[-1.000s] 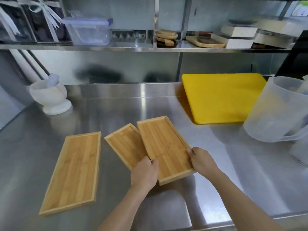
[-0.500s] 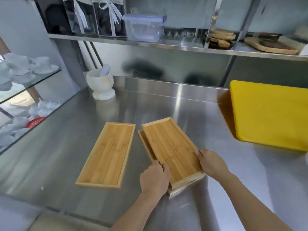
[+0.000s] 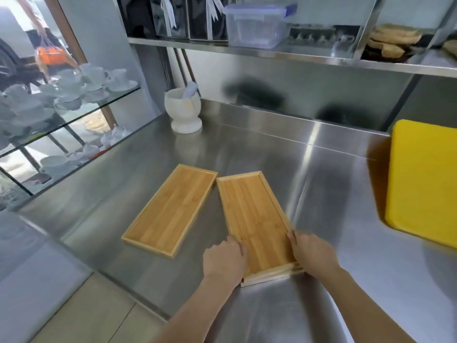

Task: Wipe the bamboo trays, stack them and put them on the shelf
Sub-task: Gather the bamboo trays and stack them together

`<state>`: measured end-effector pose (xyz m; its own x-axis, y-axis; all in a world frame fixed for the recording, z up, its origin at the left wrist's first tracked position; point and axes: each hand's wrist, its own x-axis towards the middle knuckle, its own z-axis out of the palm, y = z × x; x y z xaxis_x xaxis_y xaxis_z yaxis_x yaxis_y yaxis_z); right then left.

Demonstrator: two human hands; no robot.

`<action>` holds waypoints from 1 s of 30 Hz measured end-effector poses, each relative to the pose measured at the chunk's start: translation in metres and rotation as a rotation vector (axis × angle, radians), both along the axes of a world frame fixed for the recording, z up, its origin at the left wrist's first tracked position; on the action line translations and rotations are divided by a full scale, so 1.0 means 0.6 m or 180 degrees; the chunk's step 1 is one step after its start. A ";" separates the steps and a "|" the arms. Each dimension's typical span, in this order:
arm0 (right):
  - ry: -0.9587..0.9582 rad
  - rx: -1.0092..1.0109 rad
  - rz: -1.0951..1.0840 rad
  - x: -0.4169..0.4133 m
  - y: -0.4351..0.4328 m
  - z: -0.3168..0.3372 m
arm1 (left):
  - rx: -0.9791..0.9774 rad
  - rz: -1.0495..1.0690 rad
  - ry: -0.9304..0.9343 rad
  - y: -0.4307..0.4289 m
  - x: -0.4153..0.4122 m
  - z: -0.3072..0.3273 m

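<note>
Two bamboo trays lie stacked on the steel counter; the top tray (image 3: 252,214) covers the lower one almost fully, and only the lower tray's near edge (image 3: 272,277) peeks out. My left hand (image 3: 223,259) grips the stack's left long side near its front corner. My right hand (image 3: 311,251) holds the right long side. A third bamboo tray (image 3: 170,209) lies flat and alone just to the left, untouched. The steel shelf (image 3: 284,54) runs above the counter's back.
A white mortar with pestle (image 3: 184,111) stands at the back left. A yellow cutting board (image 3: 425,179) lies at the right. On the shelf sit a clear lidded box (image 3: 254,26) and wooden pieces (image 3: 393,40). Glass shelves with white cups (image 3: 71,90) stand left of the counter.
The tray in my hands slid left over the second tray until the two lined up as a stack. My view swung left, so the jug left the frame.
</note>
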<state>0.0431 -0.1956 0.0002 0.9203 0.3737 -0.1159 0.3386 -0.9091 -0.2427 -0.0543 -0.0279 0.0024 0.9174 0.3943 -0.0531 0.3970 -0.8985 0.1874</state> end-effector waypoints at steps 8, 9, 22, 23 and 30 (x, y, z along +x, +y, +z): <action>0.0113 0.0107 0.0300 0.005 -0.015 -0.001 | -0.0403 0.0526 -0.0150 -0.018 -0.002 0.000; 0.0135 0.0148 0.0303 0.004 -0.016 0.000 | -0.0542 0.0619 -0.0154 -0.019 -0.002 0.002; 0.0526 0.0476 0.0334 -0.001 -0.026 -0.003 | -0.1566 0.0914 -0.0212 -0.027 -0.009 0.006; 0.0538 0.0486 0.0320 -0.001 -0.027 -0.003 | -0.1579 0.0926 -0.0221 -0.029 -0.010 0.005; 0.0448 0.1456 0.0487 -0.020 -0.057 -0.003 | -0.2351 0.0516 -0.0966 -0.030 -0.045 -0.001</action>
<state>0.0310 -0.2297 -0.0019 0.8382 0.5446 -0.0279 0.3949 -0.6416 -0.6576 -0.0815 -0.0457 0.0018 0.8681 0.4840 -0.1098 0.3483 -0.4366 0.8295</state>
